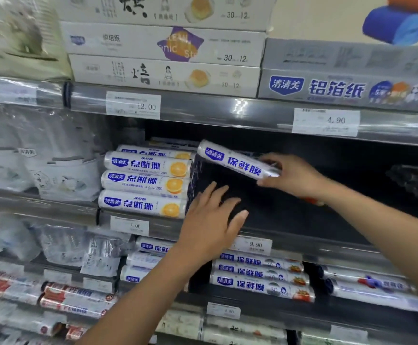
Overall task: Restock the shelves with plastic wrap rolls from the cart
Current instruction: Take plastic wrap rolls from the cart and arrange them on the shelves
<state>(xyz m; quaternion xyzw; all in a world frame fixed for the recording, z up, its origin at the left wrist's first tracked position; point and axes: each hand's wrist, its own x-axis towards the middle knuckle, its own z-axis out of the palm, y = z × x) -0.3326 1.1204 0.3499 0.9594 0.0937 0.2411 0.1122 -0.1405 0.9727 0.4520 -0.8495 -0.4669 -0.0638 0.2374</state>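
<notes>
From the head view, one plastic wrap roll (237, 160) is in the air inside the dark bay of the middle shelf (310, 245), above the shelf floor. It is tilted, with its left end higher. The right hand (292, 175) grips it at its right end only. The fingers (270, 158) curl over the top and the thumb is underneath, so most of the roll sticks out to the left of the grip. Its free left end is near the top right corner of the stacked rolls.

The left hand (210, 222) holds nothing. Its fingers are straight and spread, reaching over the shelf's front rim below the held roll and just beside the stack. Whether it touches the shelf floor cannot be told.

The stack (148, 185) has three orange-print rolls fully visible at the front. A fourth lies on top, and the edge of a fifth shows behind it.

On the shelf below:
- Three rolls (260, 272) lie stacked to the right of the left forearm.
- Three more (143, 260) are partly hidden to the left of it.
- Two (367, 285) lie further right.

On the top shelf sit three flat white boxes (165, 43) in a pile, with two grey boxes (347, 88) beside them. Below these, the rim carries two price tags, one reading 12.00 (133, 105) and one reading 4.90 (326, 122).
</notes>
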